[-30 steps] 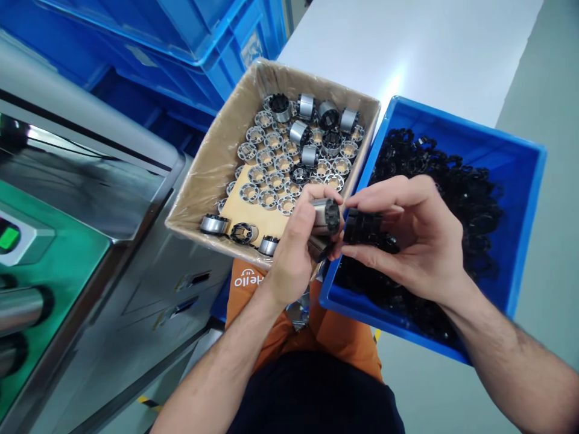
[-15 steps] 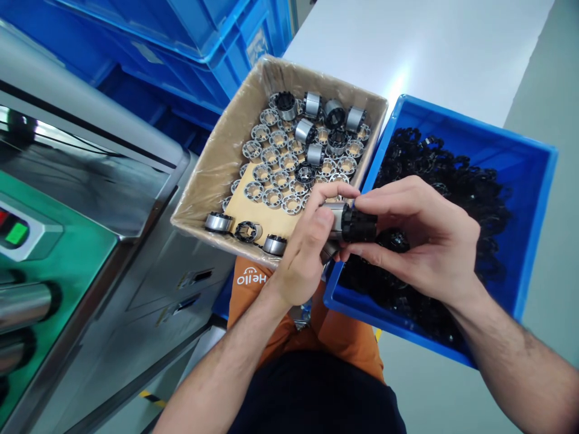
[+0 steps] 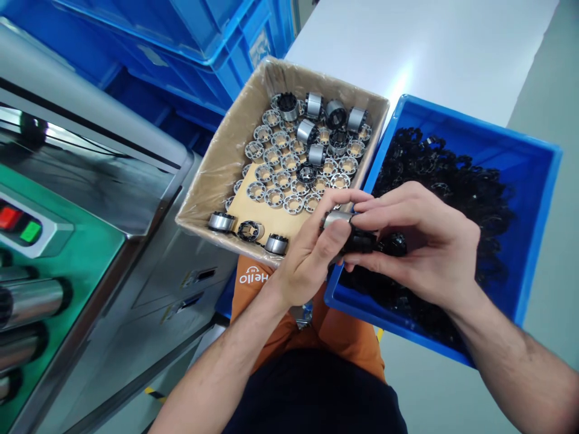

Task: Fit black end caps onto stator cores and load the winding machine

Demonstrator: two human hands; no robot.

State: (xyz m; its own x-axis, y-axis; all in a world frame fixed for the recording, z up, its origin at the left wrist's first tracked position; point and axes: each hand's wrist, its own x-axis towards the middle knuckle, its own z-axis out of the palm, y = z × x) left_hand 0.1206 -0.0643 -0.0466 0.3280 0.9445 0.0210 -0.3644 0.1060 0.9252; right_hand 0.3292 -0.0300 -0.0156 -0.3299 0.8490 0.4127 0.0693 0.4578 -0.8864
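Covering more metal core (image 3: 337, 217) now: left hand (image 3: 310, 256).

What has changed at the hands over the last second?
The left hand has moved right, bringing its metal core up to the black part in the right hand and closing the gap. The fingers now hide much of where they meet, so the fit is unclear. Nothing was visibly taken up or let go. The cardboard box and blue bin, with their contents, look unchanged.

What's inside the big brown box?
Silvery metal rings, some with black ends, many sitting on a tan sheet. The left grip covers the box's near right corner, and the sheet hides whatever is beneath it.
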